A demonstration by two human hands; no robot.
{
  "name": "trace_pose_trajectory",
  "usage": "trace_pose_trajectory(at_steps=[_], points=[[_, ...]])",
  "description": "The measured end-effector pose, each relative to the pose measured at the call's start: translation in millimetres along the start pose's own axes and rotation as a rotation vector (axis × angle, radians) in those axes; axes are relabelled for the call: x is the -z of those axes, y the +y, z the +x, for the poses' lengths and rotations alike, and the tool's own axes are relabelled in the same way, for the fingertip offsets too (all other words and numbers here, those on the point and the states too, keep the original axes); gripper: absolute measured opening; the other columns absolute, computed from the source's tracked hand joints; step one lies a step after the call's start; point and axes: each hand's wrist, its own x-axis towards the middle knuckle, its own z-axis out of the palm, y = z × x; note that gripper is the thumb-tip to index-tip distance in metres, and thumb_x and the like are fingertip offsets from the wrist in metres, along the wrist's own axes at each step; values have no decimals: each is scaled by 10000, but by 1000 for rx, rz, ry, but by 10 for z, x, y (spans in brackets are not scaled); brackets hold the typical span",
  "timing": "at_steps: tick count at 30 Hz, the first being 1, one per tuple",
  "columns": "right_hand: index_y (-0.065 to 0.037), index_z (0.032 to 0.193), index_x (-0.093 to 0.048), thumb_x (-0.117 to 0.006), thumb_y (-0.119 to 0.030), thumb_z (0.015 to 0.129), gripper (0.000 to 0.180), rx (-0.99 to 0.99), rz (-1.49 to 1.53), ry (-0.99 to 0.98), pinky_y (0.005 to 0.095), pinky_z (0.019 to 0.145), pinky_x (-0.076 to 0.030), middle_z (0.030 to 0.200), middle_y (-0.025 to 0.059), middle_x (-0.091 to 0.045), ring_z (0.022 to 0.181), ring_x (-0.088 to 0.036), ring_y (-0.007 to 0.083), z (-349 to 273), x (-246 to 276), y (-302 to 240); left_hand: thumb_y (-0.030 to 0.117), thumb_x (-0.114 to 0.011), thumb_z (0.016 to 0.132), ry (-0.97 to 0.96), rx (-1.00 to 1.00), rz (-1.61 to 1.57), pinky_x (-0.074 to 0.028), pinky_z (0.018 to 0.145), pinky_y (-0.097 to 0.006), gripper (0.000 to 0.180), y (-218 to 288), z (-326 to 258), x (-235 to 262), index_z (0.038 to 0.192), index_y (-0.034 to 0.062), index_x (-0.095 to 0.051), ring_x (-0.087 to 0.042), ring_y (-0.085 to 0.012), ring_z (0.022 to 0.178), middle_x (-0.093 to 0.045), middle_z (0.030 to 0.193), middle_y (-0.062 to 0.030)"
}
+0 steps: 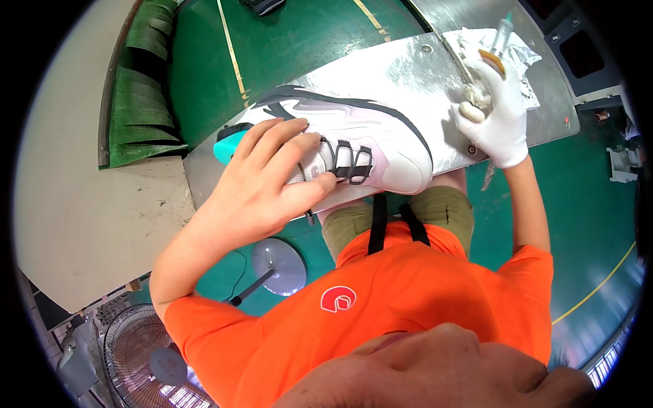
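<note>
A white sneaker [401, 160] with grey and pale pink panels, dark laces and a teal heel lies on its side on the metal work plate [381, 75]. My bare left hand [275, 170] grips it around the tongue and collar, thumb beside the laces, fingers over the upper. Off the toe, to the right, my right hand [500, 112] wears a white glove and curls over a pale, crumpled piece [479, 98] that I cannot identify. An orange-brown curved edge [491, 61] shows at its fingers. Just beyond lies a syringe-like tube [502, 34] with a green tip.
White cloth [530, 54] lies under the tube. A green belt [292, 41] runs beyond the plate, with a dark object [264, 5] on it. Green strips [141, 88] hang at the left, by a beige tabletop [88, 170]. A fan [146, 353] stands lower left.
</note>
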Motion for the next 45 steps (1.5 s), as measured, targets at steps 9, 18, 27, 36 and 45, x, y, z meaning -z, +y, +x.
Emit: trace_pose_trajectory(at_steps=[9,18,27,36,45], points=[[-58,1488,-327,-802,-141,646,970,-298,198,3,321,903,-497,1263,182,-565,1096,-597,243,-306,-223,-125,132,-684,635,196,29,-19,-472,893,-513,286,-76,-327,-231,920,113,-672,-582,-400,1112,-579,1193,-184],[5,1377,-425,-823,-120,631,855,-311,91,77,313,778,-518,1099,140,-592,840,-609,208,-160,-275,-169,48,-755,755,587,675,-182,-474,839,-364,362,-1461,-509,7,1072,36,-580,-578,-300,950,-587,1032,-133],[63,1367,-392,-846,-115,584,922,-332,93,87,335,879,-477,1145,194,-585,964,-588,242,-203,-227,-164,399,-759,715,333,1578,258,-487,957,-419,727,-4362,-1968,-296,1259,-7,-500,-628,-356,1115,-647,1159,-246],[20,1352,-417,-884,-248,554,963,-474,38,-4,354,870,-508,1139,190,-608,976,-639,302,-188,-138,-153,638,-474,905,-187,1853,371,-455,906,-566,665,-4652,-185,64,1216,72,-631,-573,-425,1100,-589,1228,-231],[-13,1360,-436,-851,-243,549,940,-454,-9,-10,395,887,-501,1144,179,-607,1028,-620,345,-210,-14,-202,844,-552,716,119,1535,-690,-292,938,-797,1153,-5254,1314,-490,1527,80,-253,-293,-582,1346,-199,1543,-330]])
